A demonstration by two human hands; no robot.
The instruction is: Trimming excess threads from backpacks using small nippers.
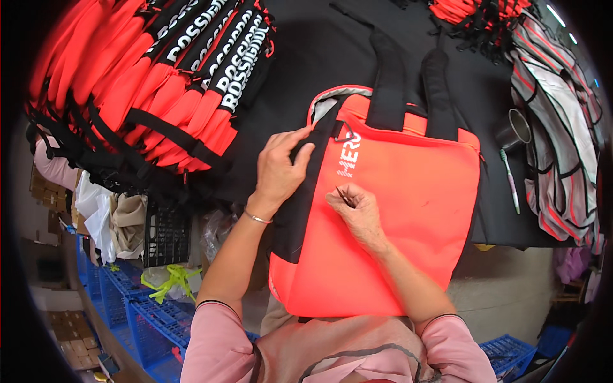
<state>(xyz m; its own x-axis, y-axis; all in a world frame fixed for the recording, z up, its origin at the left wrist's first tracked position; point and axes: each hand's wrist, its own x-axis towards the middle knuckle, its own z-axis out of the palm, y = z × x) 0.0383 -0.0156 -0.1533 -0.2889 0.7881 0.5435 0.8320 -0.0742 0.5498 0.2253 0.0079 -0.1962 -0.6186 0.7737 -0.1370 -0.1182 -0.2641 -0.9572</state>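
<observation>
A red-orange backpack (408,210) with a black side panel lies in front of me, partly over the table's near edge. Its black straps (391,83) stretch toward the far side, and the flap at its upper left stands open on a grey lining (325,105). My left hand (284,163) rests at the bag's left edge below that opening, fingers stretched and thumb apart, gripping nothing. Over the bag's front, beside a white print, my right hand (357,210) is closed on a small dark pointed tool (345,196) that looks like thread snips, mostly hidden by the fingers.
Several red and black bags (172,96) are stacked at the left of the black-covered table (287,57). Grey pieces with red trim (555,140) lie at the right, near a metal cup (513,130) and a toothbrush (510,181). Blue crates (159,319) stand below left.
</observation>
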